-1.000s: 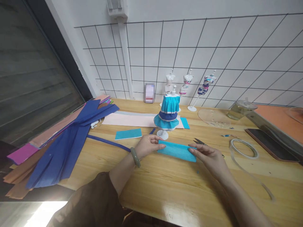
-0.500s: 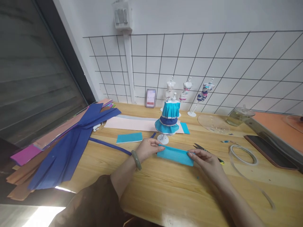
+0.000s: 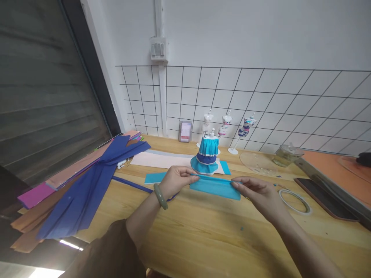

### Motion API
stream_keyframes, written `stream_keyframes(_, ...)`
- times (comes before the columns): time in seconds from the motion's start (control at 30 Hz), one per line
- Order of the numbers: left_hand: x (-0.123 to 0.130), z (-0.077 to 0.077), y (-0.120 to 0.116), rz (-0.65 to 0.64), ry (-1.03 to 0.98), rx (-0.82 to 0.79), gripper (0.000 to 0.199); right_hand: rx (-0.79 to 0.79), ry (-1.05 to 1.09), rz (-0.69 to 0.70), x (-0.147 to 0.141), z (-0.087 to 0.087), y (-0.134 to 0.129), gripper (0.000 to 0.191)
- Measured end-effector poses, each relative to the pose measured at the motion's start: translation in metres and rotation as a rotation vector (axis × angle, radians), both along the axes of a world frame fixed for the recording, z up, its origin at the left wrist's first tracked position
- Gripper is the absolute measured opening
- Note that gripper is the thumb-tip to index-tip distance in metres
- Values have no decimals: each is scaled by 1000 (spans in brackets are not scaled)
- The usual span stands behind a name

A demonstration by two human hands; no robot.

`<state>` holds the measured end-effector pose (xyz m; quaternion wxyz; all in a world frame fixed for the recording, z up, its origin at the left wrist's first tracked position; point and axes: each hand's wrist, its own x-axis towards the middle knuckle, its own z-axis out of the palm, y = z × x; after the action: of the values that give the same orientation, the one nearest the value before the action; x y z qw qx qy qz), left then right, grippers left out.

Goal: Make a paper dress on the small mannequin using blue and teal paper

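Note:
A bright blue strip of crepe paper [image 3: 215,188] hangs between my hands, its upper edge folded over. My left hand [image 3: 177,181], with a green bangle on the wrist, pinches the left end of that fold. At the upper right corner my right hand [image 3: 257,193] pinches the same edge. Just behind the strip stands a small dress form [image 3: 208,158] in a tiered blue and navy paper dress; its base is hidden. Another blue paper piece [image 3: 155,177] lies partly behind my left hand.
Navy paper strips [image 3: 84,193] and coloured sheets pile up at the left. Small dress forms [image 3: 245,129] and a phone [image 3: 185,132] stand along the wall. At right are a tape roll [image 3: 295,201], a dark tablet-like slab [image 3: 324,199] and a glass teapot [image 3: 286,155].
My hands have raised the blue strip slightly toward the dress form, now hiding its base and the scissors. The camera has tilted up, showing more wall.

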<state>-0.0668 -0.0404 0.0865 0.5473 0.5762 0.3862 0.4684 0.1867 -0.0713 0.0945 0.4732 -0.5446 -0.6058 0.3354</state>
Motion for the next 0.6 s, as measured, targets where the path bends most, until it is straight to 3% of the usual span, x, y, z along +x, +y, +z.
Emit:
stream_keyframes(0.13,-4,21,4,17,-32,65,28,23,8,23,-4,21,14,33)
stream_keyframes(0.3,-3,43,6,75,-91,67,28,47,84,26,-8,33,31,32)
stream_keyframes(0.47,-2,51,7,98,-97,69,27,63,72,36,-6,38,36,31)
stream_keyframes(0.6,-3,54,-2,127,-37,159,25,91,82,101,-5,40,34,36)
